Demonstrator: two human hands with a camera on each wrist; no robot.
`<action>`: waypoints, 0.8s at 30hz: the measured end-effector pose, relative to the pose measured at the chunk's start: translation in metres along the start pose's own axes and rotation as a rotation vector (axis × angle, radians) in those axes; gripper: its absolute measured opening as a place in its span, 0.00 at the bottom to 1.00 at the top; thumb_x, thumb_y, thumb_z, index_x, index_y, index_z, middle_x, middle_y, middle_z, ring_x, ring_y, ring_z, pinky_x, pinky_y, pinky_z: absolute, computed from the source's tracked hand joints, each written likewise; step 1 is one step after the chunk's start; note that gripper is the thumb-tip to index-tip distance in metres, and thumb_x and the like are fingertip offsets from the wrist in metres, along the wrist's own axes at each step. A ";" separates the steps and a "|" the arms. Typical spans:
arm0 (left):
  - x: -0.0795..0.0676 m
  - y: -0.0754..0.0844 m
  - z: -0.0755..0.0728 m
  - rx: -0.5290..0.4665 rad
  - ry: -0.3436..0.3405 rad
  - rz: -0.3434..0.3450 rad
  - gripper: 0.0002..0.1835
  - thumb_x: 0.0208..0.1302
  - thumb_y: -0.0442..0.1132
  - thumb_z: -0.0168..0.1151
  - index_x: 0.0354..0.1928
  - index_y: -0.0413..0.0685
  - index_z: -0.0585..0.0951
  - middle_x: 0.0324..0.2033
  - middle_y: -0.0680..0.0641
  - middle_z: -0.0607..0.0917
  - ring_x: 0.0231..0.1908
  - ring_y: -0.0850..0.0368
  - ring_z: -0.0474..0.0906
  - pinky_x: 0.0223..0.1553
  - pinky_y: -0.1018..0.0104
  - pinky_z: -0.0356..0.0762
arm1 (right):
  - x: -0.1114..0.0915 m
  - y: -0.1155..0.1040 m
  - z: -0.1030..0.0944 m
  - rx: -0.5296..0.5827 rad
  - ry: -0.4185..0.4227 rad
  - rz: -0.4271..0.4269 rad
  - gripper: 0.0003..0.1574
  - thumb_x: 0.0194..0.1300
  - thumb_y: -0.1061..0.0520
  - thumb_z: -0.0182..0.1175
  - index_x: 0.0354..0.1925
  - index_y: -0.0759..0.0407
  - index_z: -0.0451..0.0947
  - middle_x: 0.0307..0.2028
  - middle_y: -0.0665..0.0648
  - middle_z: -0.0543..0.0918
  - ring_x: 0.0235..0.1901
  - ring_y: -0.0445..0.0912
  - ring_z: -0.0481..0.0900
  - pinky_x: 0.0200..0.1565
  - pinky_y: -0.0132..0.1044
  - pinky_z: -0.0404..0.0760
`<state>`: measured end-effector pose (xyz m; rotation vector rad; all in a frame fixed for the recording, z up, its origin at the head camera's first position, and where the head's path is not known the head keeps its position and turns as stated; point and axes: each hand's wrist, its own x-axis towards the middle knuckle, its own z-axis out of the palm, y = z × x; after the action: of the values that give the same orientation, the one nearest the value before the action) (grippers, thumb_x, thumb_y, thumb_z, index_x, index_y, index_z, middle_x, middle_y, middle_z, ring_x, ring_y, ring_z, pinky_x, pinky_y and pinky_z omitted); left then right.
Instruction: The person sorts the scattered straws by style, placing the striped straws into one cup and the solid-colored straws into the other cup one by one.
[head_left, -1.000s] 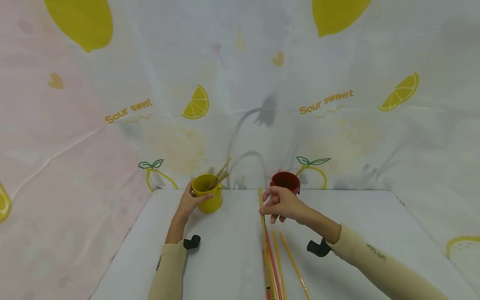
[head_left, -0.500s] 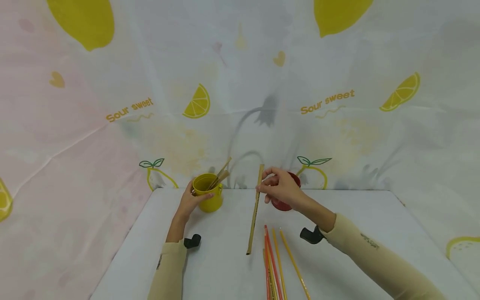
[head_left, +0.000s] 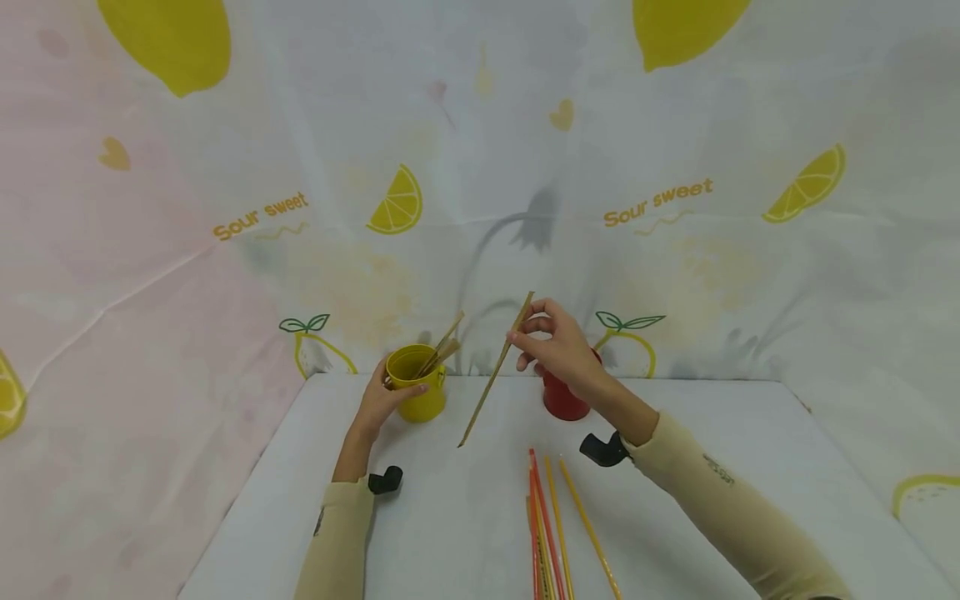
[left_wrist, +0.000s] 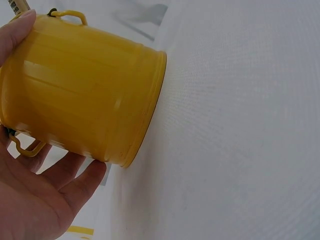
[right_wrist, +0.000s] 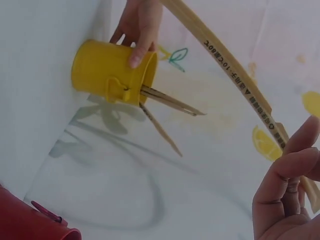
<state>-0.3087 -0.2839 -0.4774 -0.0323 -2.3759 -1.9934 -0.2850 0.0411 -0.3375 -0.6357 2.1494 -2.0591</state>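
Note:
My left hand (head_left: 375,407) grips the yellow bucket (head_left: 423,407) on the table, thumb at the near rim and fingers round its left side. Several tan straws (right_wrist: 170,101) in printed paper wrappers lean out of the bucket. Between thumb and fingers of my right hand (head_left: 562,350) is another paper-wrapped straw (head_left: 489,383), pinched near its upper end. It hangs slanted in the air, its lower end pointing down and left, to the right of the bucket. The right wrist view shows dark printing along this wrapped straw (right_wrist: 230,75).
Behind my right hand stands a red bucket (head_left: 564,402), partly hidden. Several red and orange straws (head_left: 588,521) lie lengthwise at the front middle of the white table (head_left: 442,533), beside more wrapped ones. A lemon-printed cloth (head_left: 480,167) hangs behind the table.
My right hand has lifted the wrapped straw off the pile and up, and its lower end has swung left toward the yellow bucket. The left hand stays on the bucket.

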 end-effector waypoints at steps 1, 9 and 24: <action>-0.002 0.003 0.000 0.010 -0.001 0.002 0.51 0.57 0.39 0.74 0.76 0.46 0.53 0.70 0.40 0.61 0.68 0.40 0.58 0.69 0.43 0.55 | 0.001 -0.002 0.001 0.008 0.006 -0.007 0.23 0.68 0.60 0.63 0.55 0.61 0.63 0.42 0.61 0.78 0.21 0.47 0.81 0.20 0.31 0.70; -0.005 0.007 0.001 0.017 0.009 -0.022 0.52 0.56 0.41 0.75 0.77 0.47 0.52 0.71 0.41 0.60 0.69 0.40 0.58 0.69 0.44 0.55 | 0.006 -0.008 0.013 0.022 0.062 -0.074 0.22 0.68 0.60 0.63 0.54 0.60 0.65 0.43 0.63 0.79 0.24 0.57 0.82 0.21 0.32 0.72; -0.003 0.006 0.002 0.031 0.009 -0.040 0.52 0.56 0.42 0.75 0.77 0.47 0.52 0.72 0.41 0.60 0.70 0.40 0.57 0.69 0.43 0.53 | 0.003 -0.045 0.045 0.004 0.139 -0.416 0.14 0.70 0.69 0.56 0.50 0.65 0.66 0.45 0.70 0.77 0.17 0.45 0.79 0.19 0.29 0.70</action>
<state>-0.3051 -0.2813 -0.4719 0.0260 -2.4199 -1.9693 -0.2622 -0.0018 -0.2970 -1.0463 2.2380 -2.3684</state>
